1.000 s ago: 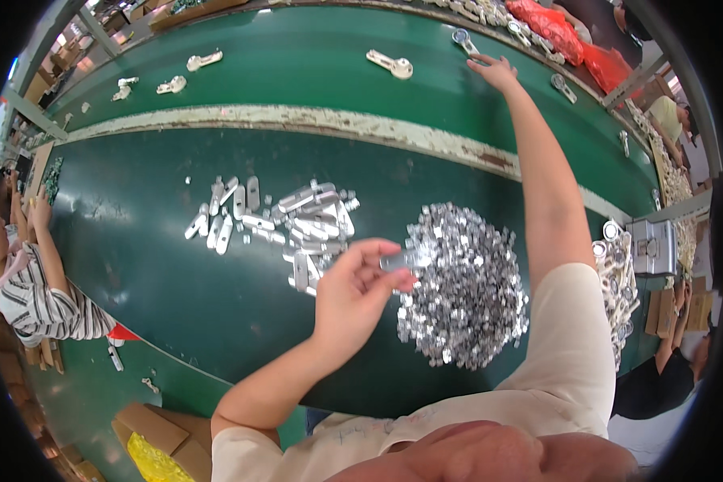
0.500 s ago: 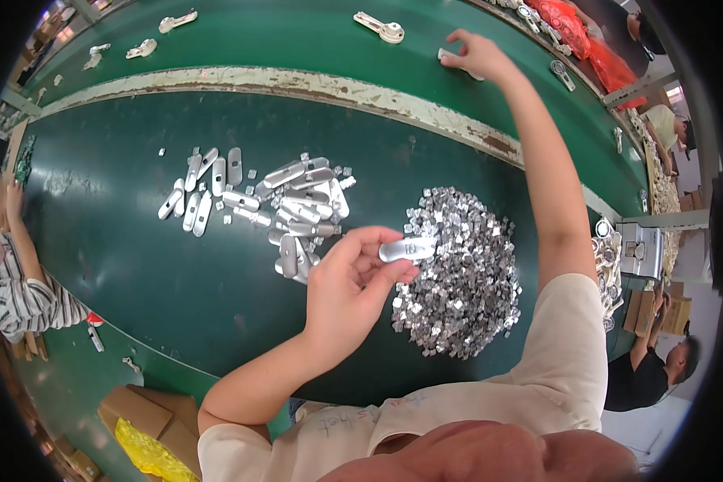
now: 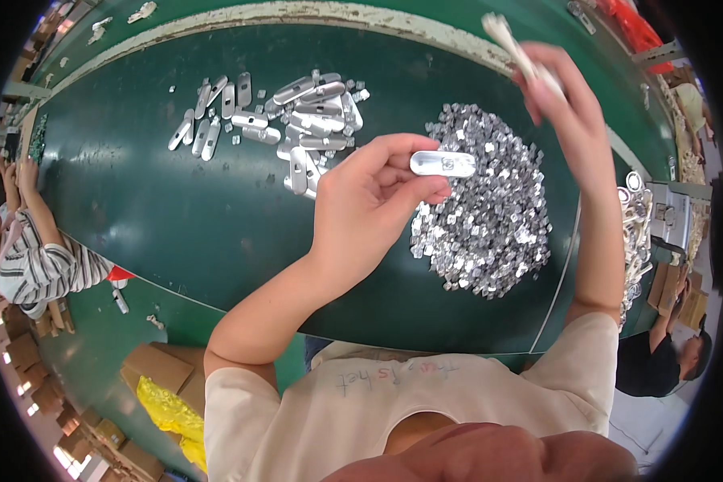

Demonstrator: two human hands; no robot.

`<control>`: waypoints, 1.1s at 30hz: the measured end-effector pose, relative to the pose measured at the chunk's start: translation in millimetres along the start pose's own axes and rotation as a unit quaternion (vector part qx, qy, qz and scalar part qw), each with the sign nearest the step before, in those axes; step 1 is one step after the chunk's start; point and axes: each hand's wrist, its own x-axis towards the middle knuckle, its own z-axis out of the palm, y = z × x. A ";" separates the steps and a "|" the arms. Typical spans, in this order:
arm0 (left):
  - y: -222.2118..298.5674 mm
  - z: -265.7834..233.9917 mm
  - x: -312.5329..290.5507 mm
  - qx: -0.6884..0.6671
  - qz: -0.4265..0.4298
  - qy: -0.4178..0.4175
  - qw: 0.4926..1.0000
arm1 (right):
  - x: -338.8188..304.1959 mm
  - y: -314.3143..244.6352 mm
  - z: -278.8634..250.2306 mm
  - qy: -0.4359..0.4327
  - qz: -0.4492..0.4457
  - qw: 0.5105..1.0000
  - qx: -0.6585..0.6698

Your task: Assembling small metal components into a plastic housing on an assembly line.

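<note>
My left hand (image 3: 360, 195) pinches a silver oval metal plate (image 3: 427, 164) between thumb and fingers, and a small square piece shows at the plate's middle. Just beyond its fingertips is a large heap of small silver metal pieces (image 3: 490, 229). My right hand (image 3: 572, 103), smeared by motion, is raised past the heap's far right side. In its grip is a long cream-coloured part (image 3: 502, 36) whose far end sticks out; the fingers hide the rest. To the left of the heap lie several loose silver oval plates (image 3: 317, 111), with a few small pieces among them.
A pale worn ledge (image 3: 313, 13) divides the dark green table (image 3: 217, 257) from a green belt beyond. Cream parts (image 3: 636, 217) are piled at the right. A co-worker in stripes (image 3: 44, 257) sits at the left. A cardboard box (image 3: 165, 365) with yellow plastic stands at the lower left.
My right hand has come back from the green belt toward me, bringing the cream-coloured part off it. My left hand still holds the oval plate. The whole view has shifted.
</note>
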 end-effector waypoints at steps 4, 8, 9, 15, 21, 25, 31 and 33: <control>-2.6 6.1 -2.0 0.039 0.020 -0.038 0.998 | -64.2 -15.2 14.1 0.023 -0.166 0.983 -0.076; -10.0 9.0 -5.3 0.068 0.053 -0.072 0.994 | -78.4 -11.2 22.2 0.041 -0.246 0.959 -0.134; -11.3 9.2 -6.2 0.072 0.069 -0.082 0.992 | -79.8 -9.3 24.0 0.045 -0.262 0.952 -0.153; -10.8 12.3 -9.9 0.052 0.054 -0.093 0.993 | -81.4 -2.5 28.7 0.043 -0.272 0.948 -0.159; -10.9 13.0 -8.9 0.032 0.040 -0.083 0.995 | -82.0 1.3 27.6 0.001 -0.256 0.953 -0.161; -9.0 13.4 -8.8 0.037 0.050 -0.072 0.995 | -81.8 1.7 27.4 0.001 -0.253 0.954 -0.160; -11.5 12.9 -9.2 0.036 0.025 -0.056 0.997 | -86.3 2.8 37.2 -0.019 -0.254 0.956 -0.147; -16.6 11.8 -9.5 0.085 0.055 -0.053 0.993 | -88.0 2.3 40.9 -0.025 -0.166 0.986 -0.021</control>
